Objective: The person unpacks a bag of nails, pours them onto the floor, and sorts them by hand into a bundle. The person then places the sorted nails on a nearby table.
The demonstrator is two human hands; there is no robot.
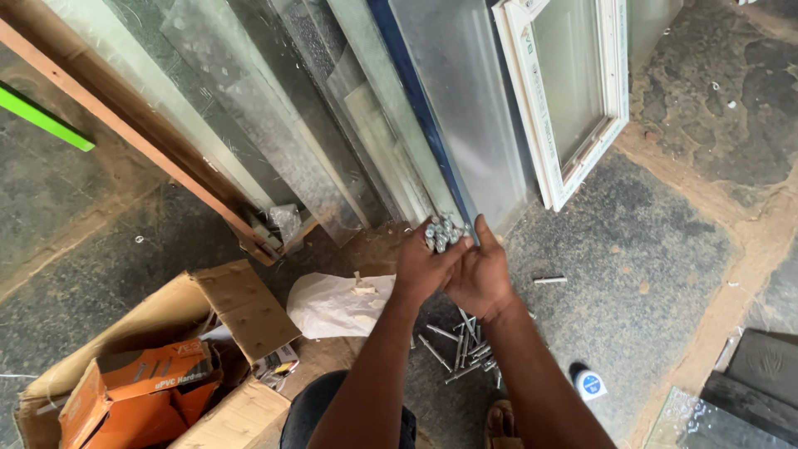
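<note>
Both of my hands meet in the middle of the view, held out in front of me above the floor. My left hand (422, 268) is curled around a bundle of long silver screws (441, 232), gripping them by their shanks so the heads stick up in a cluster just above my fingertips. My right hand (480, 278) presses against the left one, palm cupped and fingers partly open, touching the same bundle from the side. Below my wrists, more loose screws (462, 345) lie scattered on the dark stone floor (640, 274), and one single screw (549, 280) lies apart to the right. Near my left forearm sits a crumpled white plastic bag (337, 304), and beyond it an open cardboard box (229, 303) with an orange carton (137, 387) inside. Glass panes (291, 125) and a white window frame (573, 91) lean upright behind my hands.
</note>
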